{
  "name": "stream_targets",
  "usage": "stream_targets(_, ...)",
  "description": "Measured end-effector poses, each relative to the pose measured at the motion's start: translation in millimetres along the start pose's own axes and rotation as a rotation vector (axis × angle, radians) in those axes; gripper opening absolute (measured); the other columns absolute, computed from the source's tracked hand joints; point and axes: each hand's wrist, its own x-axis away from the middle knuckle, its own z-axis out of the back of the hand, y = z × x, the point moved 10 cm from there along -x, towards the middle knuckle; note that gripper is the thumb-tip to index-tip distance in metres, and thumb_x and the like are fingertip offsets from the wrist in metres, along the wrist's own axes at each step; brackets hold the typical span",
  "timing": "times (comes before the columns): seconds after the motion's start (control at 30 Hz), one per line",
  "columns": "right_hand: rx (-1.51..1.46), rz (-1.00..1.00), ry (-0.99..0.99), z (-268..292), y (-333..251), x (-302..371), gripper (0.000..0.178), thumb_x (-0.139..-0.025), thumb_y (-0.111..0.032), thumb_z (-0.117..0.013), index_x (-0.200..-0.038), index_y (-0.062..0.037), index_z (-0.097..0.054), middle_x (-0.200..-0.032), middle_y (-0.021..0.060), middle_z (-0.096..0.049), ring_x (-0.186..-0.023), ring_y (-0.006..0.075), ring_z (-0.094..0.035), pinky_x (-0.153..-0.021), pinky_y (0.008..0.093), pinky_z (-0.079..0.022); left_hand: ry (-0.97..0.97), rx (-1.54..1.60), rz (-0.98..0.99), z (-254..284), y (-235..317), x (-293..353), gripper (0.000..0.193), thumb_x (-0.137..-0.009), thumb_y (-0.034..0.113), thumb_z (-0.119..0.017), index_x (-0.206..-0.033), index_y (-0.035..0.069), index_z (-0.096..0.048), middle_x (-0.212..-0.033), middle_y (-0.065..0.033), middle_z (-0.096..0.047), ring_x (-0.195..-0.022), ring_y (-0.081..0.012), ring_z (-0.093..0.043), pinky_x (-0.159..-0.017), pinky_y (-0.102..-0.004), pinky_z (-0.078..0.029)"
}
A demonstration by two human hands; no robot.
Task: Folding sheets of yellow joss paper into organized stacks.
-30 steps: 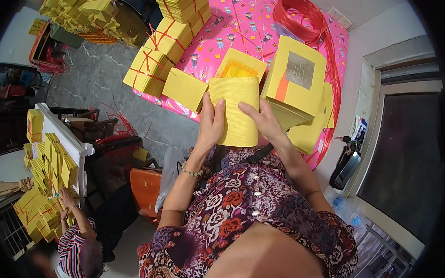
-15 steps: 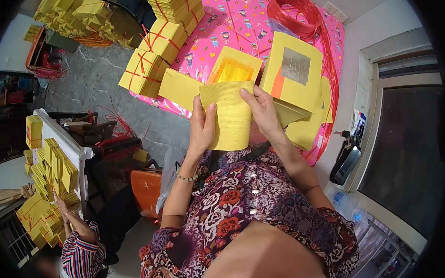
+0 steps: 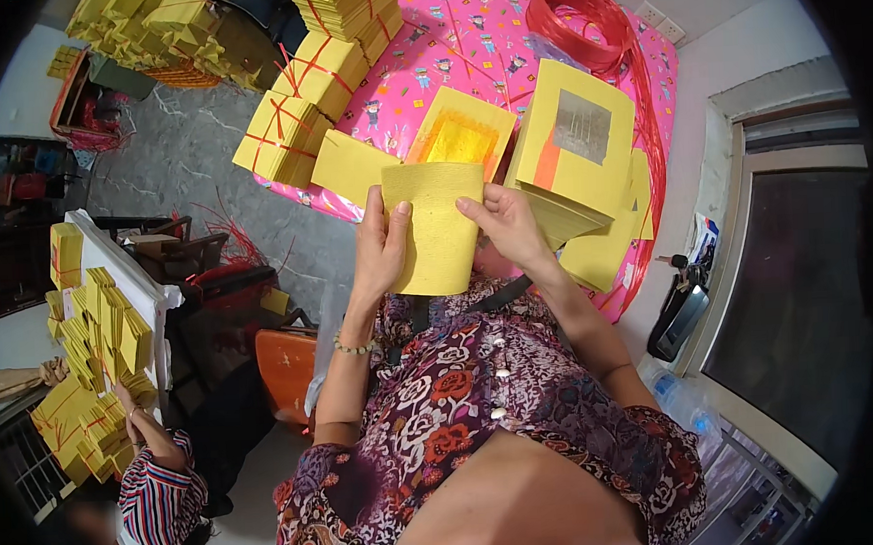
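Both my hands hold a small stack of yellow paper sheets (image 3: pixel 437 229), slightly bowed, in front of my body. My left hand (image 3: pixel 381 246) grips its left edge, thumb on the face. On the right side, my right hand (image 3: pixel 506 226) pinches the edge between thumb and fingers. Just beyond lies a yellow sheet with an orange-bordered bright patch (image 3: pixel 467 135), partly hidden by the held stack. To its right stands a thick stack of yellow paper (image 3: pixel 575 140) with a silvery square on top. A plain yellow stack (image 3: pixel 349 169) lies to the left.
A pink patterned table cover (image 3: pixel 426 39) spreads ahead. Yellow bundles tied with red string (image 3: pixel 283 138) line its left edge. A coil of red plastic strapping (image 3: pixel 581 23) sits at the back right. At lower left, a person in a striped shirt (image 3: pixel 159 499) handles more yellow bundles (image 3: pixel 108 336).
Both hands have shifted slightly left with the yellow paper, which now tilts a little. My right thumb has slid lower along its right edge. The co-worker's hand has moved slightly.
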Motion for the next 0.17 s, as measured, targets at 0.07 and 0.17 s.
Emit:
stream_targets(0.07, 0.006, 0.044, -0.007, 1.0, -0.9, -0.4, 0.027, -0.092, -0.013, -0.060, -0.110, 0.0066, -0.060, -0.097, 0.0077, -0.067, -0.084, 0.0093, -0.062, -0.074, 0.0231, -0.051, 0.008, -0.018, -0.020, -1.0, 4.0, 0.3, 0.019, -0.098, 0.018, -0.048, -0.107, 0.001, -0.045, -0.089, -0.0085, -0.057, -0.085, -0.0091, -0.048, -0.072, -0.0273, -0.043)
stream_targets(0.17, 0.071, -0.058, 0.002, -3.1, -5.3, 4.8, 0.027, -0.092, -0.014, -0.060, -0.111, 0.0051, -0.061, -0.097, 0.0084, -0.068, -0.083, 0.0093, -0.063, -0.073, 0.0229, -0.051, 0.027, 0.004, -0.027, 1.8, 2.5, 1.7, 0.021, -0.098, 0.019, -0.049, -0.108, 0.001, -0.045, -0.088, -0.0095, -0.057, -0.085, -0.0097, -0.048, -0.073, -0.0280, -0.043)
